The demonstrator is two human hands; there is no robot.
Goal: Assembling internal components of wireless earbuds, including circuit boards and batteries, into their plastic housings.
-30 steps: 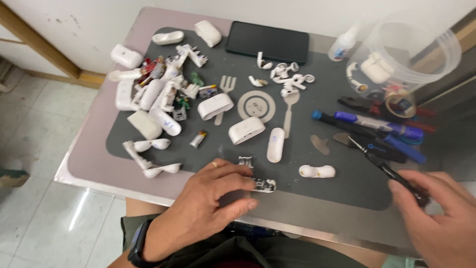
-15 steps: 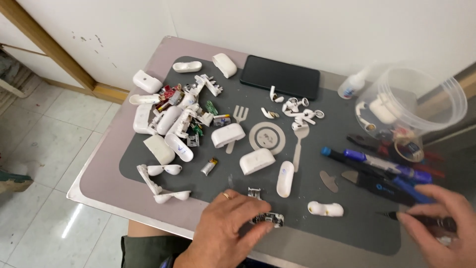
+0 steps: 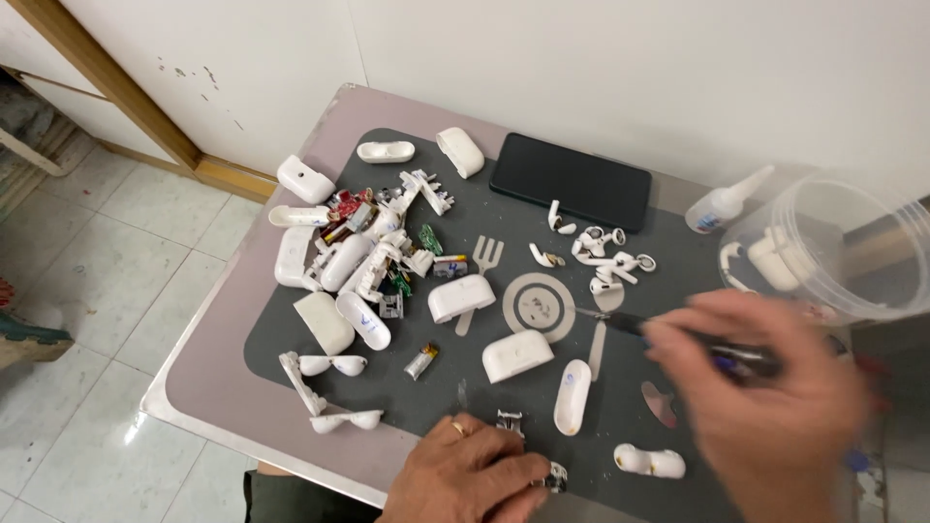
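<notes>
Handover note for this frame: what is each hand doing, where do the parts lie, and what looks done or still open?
Left hand: pressed down at the mat's near edge, fingers on a small dark metal part.
Right hand: blurred, holding a thin dark-handled tool, tip over the mat's middle near the round disc.
Parts: opened white earbud cases and circuit bits heaped on the grey mat, loose earbuds by the black phone.
Done: many cases lie apart.
Left: tool tip not yet at the held part.

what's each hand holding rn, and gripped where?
Right hand: a slim dark-handled tool, gripped on the handle, metal tip free and pointing left. Left hand: fingertips pin a small metal part to the mat; the exact contact is hidden.
</notes>
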